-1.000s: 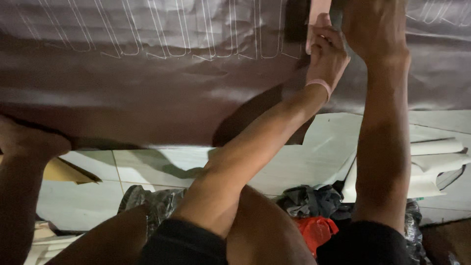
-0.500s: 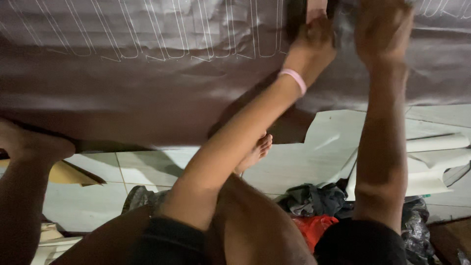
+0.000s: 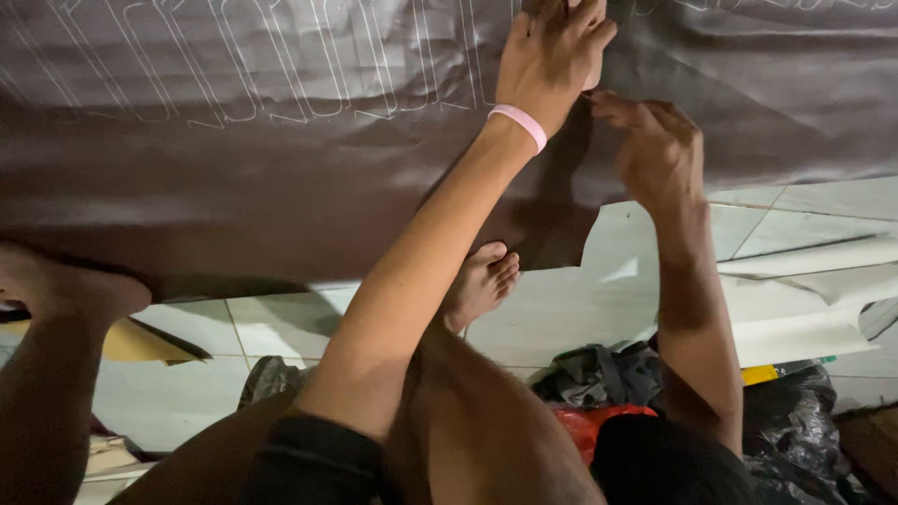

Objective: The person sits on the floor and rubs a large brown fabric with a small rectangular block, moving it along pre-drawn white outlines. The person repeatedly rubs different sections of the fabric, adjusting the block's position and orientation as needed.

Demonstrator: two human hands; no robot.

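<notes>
Left hand flat on brown sheet

The dark brown sheet covers the whole floor from nine through twelve to three o'clock, with both hands pressed close together on it at one o'clock. Open white tile floor lies at the centre and toward three. At five o'clock crumpled cloth, a red bag and black plastic crowd the way; a bare foot sits mid-floor.
</notes>
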